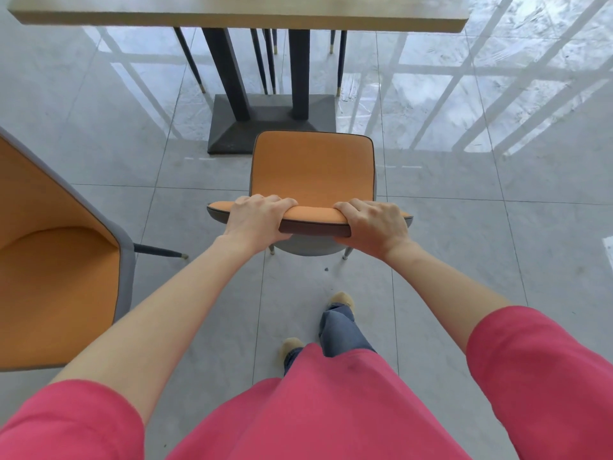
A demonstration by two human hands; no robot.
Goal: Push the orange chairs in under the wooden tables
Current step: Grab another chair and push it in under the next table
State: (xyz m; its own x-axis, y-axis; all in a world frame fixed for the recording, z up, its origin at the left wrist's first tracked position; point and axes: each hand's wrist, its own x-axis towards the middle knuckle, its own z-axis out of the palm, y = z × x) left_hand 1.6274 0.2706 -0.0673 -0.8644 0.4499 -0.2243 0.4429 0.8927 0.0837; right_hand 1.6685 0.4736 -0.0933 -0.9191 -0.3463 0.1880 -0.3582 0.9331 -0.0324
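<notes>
both hands (318,220) gripping padded orange chair (313,167) backrest, wooden table (238,16)

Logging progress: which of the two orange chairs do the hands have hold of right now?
The centre chair facing the wooden table: left hand and right hand grip its backrest top. The chair at the left edge is untouched.

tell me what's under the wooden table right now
Under the wooden table: its two dark posts on a dark base, plus thin dark gold-tipped chair legs behind. The tabletop hides those chairs' seats. The gripped orange chair isn't under it.
</notes>
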